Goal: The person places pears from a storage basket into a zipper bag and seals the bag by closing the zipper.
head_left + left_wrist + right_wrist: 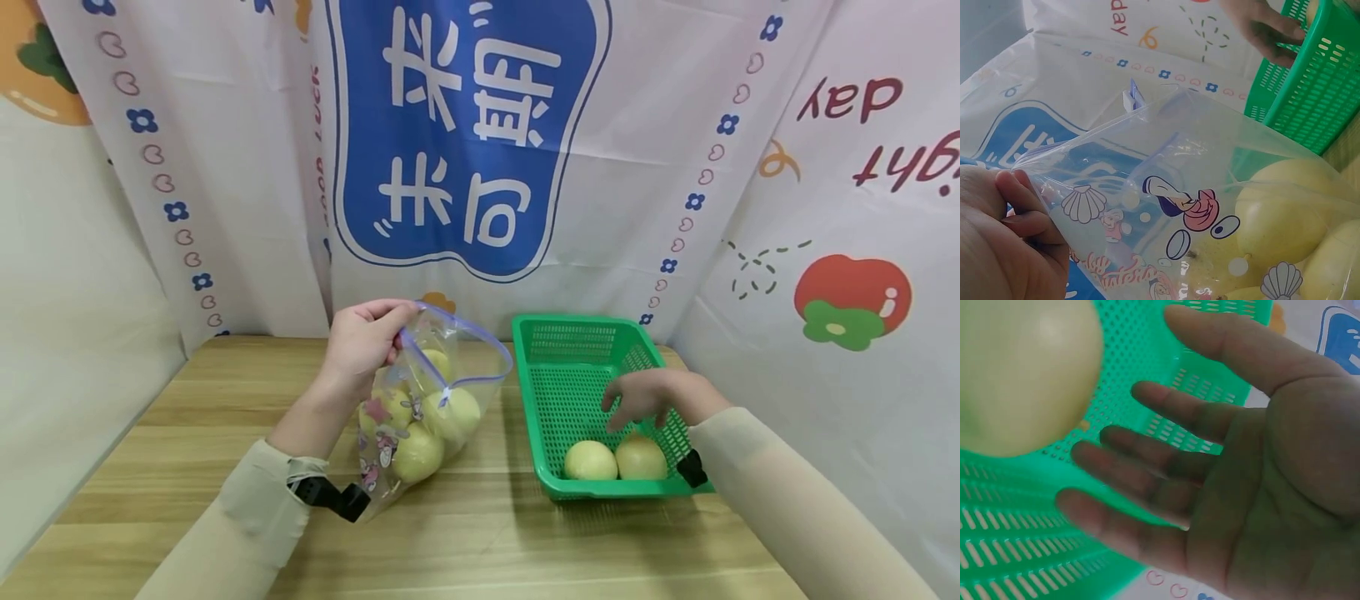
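Note:
My left hand (363,343) pinches the upper edge of a clear zip bag (480,354) with a purple seal and printed cartoon figures. Several pale yellow round fruits (418,454) lie inside it, and its mouth gapes toward the right. Over the green basket (529,400) hangs my right hand (651,395), its fingers spread and holding nothing. Two more such fruits, a left one (591,461) and a right one (641,457), sit at the basket's near end, just below that hand. The right wrist view shows a gap between the fingers (1147,537) and a fruit (1022,375).
Bag and basket stand side by side on a wooden table (465,550). Behind them hangs a printed white cloth (637,167) with a blue panel, and another printed cloth (847,208) borders the table on the right.

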`<state>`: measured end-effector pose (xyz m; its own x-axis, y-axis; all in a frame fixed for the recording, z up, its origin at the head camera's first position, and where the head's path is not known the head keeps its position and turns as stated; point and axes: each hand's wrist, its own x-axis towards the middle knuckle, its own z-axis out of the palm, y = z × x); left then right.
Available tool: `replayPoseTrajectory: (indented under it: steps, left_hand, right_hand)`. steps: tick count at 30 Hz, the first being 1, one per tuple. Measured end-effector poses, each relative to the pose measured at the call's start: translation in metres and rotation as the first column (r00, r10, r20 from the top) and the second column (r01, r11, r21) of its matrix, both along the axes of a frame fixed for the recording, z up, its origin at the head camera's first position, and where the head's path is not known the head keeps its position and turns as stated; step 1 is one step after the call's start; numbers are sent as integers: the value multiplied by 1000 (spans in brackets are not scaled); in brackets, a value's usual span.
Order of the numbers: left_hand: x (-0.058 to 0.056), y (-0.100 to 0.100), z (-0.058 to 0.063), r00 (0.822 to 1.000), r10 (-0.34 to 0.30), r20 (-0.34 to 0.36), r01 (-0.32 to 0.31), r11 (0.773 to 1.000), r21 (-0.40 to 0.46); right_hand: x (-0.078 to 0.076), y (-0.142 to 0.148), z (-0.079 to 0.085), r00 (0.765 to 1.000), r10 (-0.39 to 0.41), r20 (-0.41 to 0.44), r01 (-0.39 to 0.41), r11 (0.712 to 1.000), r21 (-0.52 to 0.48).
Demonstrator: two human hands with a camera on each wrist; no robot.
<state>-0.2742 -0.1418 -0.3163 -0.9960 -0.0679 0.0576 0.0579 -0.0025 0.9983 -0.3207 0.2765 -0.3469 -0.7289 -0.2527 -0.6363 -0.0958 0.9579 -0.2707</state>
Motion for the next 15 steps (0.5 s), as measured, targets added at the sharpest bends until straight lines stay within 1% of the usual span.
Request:
replayPoseTrajectory:
  steps: [4,7,10,15]
  left_hand:
    - [0,1,0,1000,-6,4,6,1000,2]
    - [0,0,0,1000,-2,0,2,1000,-2]
    - [0,0,0,1000,0,-3,0,1000,-2]
    - [1,0,-1,1000,3,-9,-3,1000,-1]
  right_hand:
    - [6,9,-2,999,-31,42,30,999,33]
    - [10,12,-1,996,-37,80,34,999,37]
    - [12,12,0,994,-35,101,31,998,48]
    - [14,12,-2,995,-23,93,16,997,76]
